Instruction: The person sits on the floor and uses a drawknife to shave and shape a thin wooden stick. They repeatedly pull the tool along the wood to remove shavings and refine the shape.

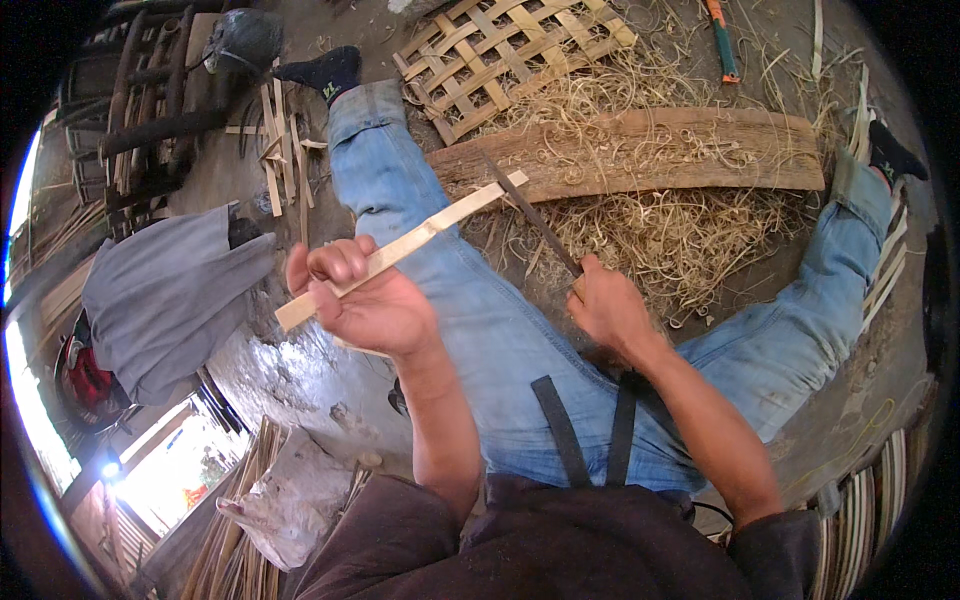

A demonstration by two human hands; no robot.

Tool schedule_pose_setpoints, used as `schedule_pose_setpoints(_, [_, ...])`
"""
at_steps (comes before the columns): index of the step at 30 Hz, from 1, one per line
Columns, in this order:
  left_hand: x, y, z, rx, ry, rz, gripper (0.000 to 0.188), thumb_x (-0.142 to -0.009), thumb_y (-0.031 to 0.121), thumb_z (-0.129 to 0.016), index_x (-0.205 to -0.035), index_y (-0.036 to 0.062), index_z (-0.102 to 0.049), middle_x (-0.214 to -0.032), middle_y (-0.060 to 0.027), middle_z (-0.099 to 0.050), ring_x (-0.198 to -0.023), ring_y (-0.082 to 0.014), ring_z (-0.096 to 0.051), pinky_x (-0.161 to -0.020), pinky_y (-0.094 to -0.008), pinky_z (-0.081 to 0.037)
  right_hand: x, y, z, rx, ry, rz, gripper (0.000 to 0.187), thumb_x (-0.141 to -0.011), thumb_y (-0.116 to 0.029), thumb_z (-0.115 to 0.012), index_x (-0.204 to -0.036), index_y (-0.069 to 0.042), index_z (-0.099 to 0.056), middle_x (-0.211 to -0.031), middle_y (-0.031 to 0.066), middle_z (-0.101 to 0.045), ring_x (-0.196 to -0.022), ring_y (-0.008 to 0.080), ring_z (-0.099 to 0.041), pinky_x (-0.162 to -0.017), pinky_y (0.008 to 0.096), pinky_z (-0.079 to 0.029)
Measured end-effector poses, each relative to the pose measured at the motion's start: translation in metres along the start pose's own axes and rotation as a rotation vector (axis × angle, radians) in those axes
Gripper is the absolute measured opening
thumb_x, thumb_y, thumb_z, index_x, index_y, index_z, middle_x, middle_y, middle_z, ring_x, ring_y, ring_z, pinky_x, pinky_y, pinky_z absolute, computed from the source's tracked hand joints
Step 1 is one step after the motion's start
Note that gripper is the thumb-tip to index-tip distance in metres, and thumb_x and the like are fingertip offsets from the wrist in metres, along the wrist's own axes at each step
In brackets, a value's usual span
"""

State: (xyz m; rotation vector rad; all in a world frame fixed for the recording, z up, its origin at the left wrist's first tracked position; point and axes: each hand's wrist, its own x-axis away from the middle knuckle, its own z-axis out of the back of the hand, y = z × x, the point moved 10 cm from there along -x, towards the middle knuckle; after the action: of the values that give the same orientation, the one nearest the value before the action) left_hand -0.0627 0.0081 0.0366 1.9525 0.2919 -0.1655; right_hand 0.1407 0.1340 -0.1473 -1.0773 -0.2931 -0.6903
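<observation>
A pale split-bamboo strip lies across my left hand, its thumb and curled fingers closed around the near part. The strip slants up to the right over my thigh, and a small node bump shows midway. My right hand grips a knife with a long, narrow, dark blade; the handle is mostly hidden in the fist. The blade crosses the strip close to its far end; whether it touches or cuts in, I cannot tell.
A wooden plank strewn with curly shavings lies between my spread legs. Beyond it are a woven bamboo panel and an orange-and-green-handled tool. To the left are loose strips, a grey cloth and a whitish sack.
</observation>
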Motion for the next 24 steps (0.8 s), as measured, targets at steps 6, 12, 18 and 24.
schedule_pose_setpoints(6, [0.001, 0.006, -0.011, 0.125, -0.478, -0.002, 0.051, -0.092, 0.056, -0.050, -0.070, 0.0107, -0.038, -0.054, 0.0023, -0.032, -0.047, -0.0080, -0.022, -0.048, -0.0277, -0.019, 0.022, -0.058, 0.004, -0.148, -0.073, 0.147, 0.031, -0.080, -0.018, -0.065, -0.099, 0.003, -0.050, -0.076, 0.0274, -0.063, -0.075, 0.0455, -0.063, -0.068, 0.0520, -0.051])
schedule_pose_setpoints(12, [0.005, 0.007, -0.030, 0.120, -0.623, -0.002, 0.062, -0.087, 0.068, -0.049, -0.068, 0.0109, -0.037, -0.052, 0.0029, -0.029, -0.045, -0.0083, -0.019, -0.048, -0.0277, -0.017, 0.010, -0.072, 0.014, -0.138, -0.117, 0.303, 0.031, -0.078, -0.017, -0.067, -0.097, 0.000, -0.049, -0.078, 0.0252, -0.064, -0.076, 0.0458, -0.063, -0.067, 0.0520, -0.051])
schedule_pose_setpoints(18, [0.009, 0.008, -0.030, 0.209, -0.726, 0.074, 0.065, -0.085, 0.070, -0.052, -0.065, 0.0108, -0.036, -0.051, 0.0028, -0.028, -0.044, -0.0095, -0.020, -0.048, -0.0285, -0.017, 0.011, -0.078, 0.036, -0.052, -0.225, 0.315, 0.032, -0.075, -0.014, -0.069, -0.097, -0.001, -0.049, -0.080, 0.0225, -0.064, -0.077, 0.0439, -0.064, -0.067, 0.0518, -0.051])
schedule_pose_setpoints(24, [0.025, 0.007, -0.048, 0.128, -0.900, 0.120, 0.064, -0.084, 0.071, -0.052, -0.062, 0.0140, -0.033, -0.049, 0.0039, -0.028, -0.044, -0.0096, -0.021, -0.050, -0.0287, -0.018, 0.014, -0.079, 0.050, 0.044, -0.272, 0.250, 0.030, -0.077, -0.013, -0.066, -0.097, 0.001, -0.050, -0.077, 0.0233, -0.064, -0.076, 0.0433, -0.064, -0.067, 0.0516, -0.051])
